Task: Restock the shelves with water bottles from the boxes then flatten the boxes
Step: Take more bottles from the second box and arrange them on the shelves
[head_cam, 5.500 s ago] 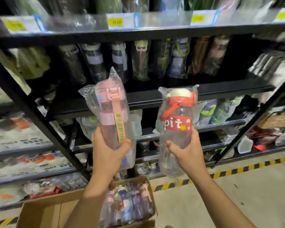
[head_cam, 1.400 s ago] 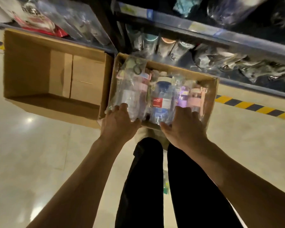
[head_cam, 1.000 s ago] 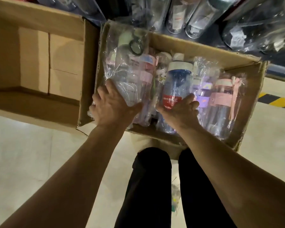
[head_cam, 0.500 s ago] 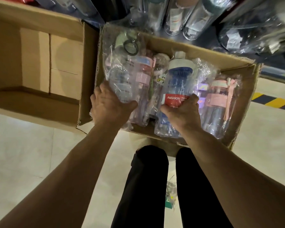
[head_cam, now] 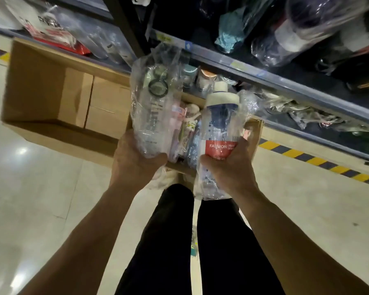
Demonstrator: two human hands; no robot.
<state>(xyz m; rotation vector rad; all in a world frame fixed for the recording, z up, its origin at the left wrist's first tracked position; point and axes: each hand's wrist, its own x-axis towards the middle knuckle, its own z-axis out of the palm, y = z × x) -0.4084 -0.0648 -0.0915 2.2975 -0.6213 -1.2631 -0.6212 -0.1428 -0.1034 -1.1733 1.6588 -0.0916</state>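
**Two bagged bottles in hand, shelf next**

Your left grip point(head_cam: 136, 160) wraps the base of a clear bottle w/ a dark ring near its top point(head_cam: 153, 116). Your right grip point(head_cam: 230, 167) clasps the blue bottle w/ red label and white cap point(head_cam: 219, 124). Both bottles are just above the open carton point(head_cam: 255, 135), w/ more bottles between the grips. The bags are thin, crinkly, slick film over hard cylinders, so squeeze the bottle body, not loose film. Lift caps-up, then stand them on the shelf point(head_cam: 285, 86) beyond the grips. The empty carton point(head_cam: 51, 92) lies left of the left grip.

Both hands point(head_cam: 232, 169) round wrapped bottles point(head_cam: 152, 116)
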